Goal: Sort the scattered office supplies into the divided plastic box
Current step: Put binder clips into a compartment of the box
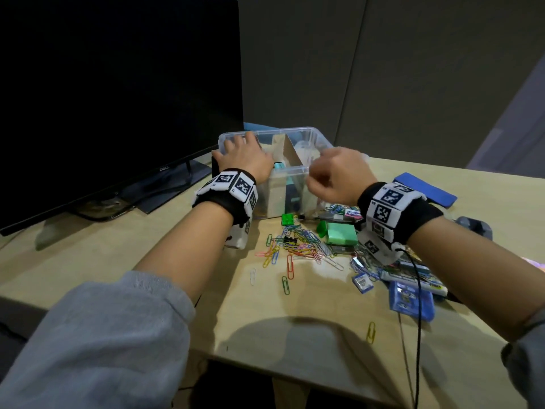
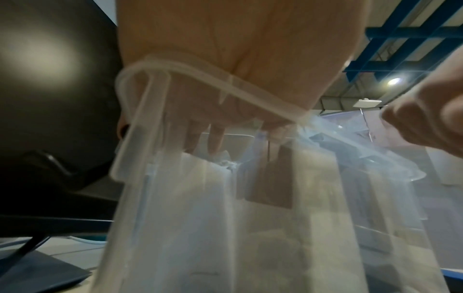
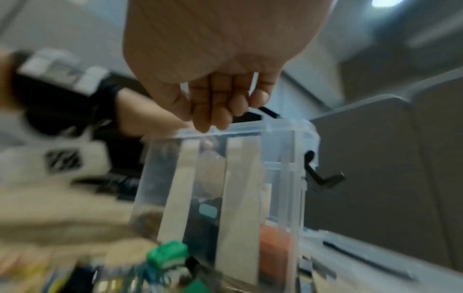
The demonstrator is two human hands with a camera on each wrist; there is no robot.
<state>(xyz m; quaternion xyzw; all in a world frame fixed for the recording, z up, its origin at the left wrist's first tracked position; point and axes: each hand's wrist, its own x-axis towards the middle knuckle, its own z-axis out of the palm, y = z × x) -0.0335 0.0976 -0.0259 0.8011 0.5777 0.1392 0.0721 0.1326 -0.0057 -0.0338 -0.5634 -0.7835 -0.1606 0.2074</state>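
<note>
Left hand [image 1: 244,156]: lies over the near-left corner of the divided plastic box [image 1: 312,137]; the left wrist view shows its fingers [image 2: 215,138] hooked over the rim and reaching inside, steadying the box.
Right hand [image 1: 336,175]: hovers just over the near-right rim, fingers [image 3: 218,107] bent together. The view is motion-blurred, so I cannot tell whether it holds anything.
Box: clear, lidless, between the two hands, split by cardboard dividers [image 1: 287,149]. A teal item [image 1: 278,165] and something orange [image 3: 274,247] already sit in separate compartments.
Done so far: seemingly little; only a few pieces show through the walls.
Left to sort: most of it. A heap of coloured paper clips [image 1: 298,246] lies just behind the right wrist, with a black binder clip [image 1: 290,240], a green box [image 1: 340,233], a small green block [image 1: 287,219] and blue packets [image 1: 411,299]. Stray clips lie farther back towards the person.
Edges: the monitor [image 1: 118,98] stands just beside the left hand, its stand [image 1: 177,184] close to the box's left wall, leaving little room there.
Open room: to the right of the right hand the table [image 1: 118,255] holds only a blue pad [image 1: 424,188]; bare wood also lies behind the left wrist. The near table edge runs close behind the stray yellow clip [image 1: 371,332].
</note>
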